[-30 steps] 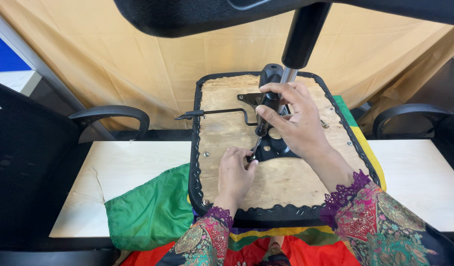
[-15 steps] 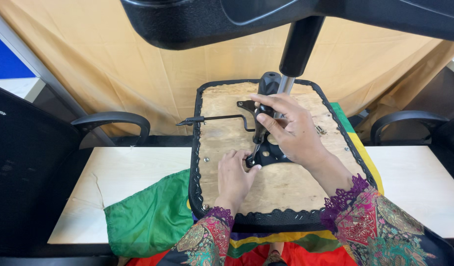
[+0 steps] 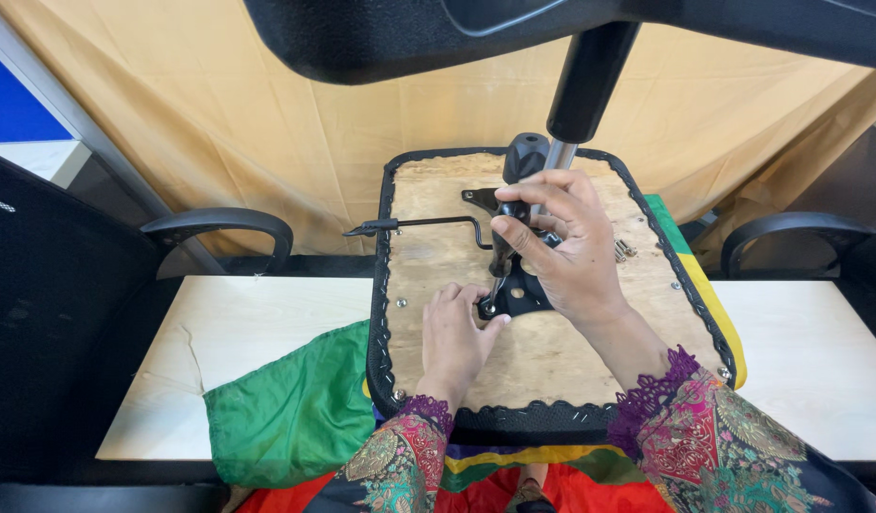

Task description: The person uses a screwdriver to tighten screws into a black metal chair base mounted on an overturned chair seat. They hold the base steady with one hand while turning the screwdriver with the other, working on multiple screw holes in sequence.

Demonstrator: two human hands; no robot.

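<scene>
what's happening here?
A person works on an upturned chair seat, its plywood underside facing up. The right hand grips a black-handled tool stood upright on the black metal mechanism plate. The left hand rests on the wood, fingertips at the tool's tip. A lever rod sticks out to the side. Green cloth lies alongside.

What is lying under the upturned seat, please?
Under the seat a green cloth sticks out left, with a yellow edge at right, on a table. The middle is covered.

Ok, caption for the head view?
Right hand drives a screwdriver into black bracket on upturned plywood chair seat; left hand steadies.
</scene>
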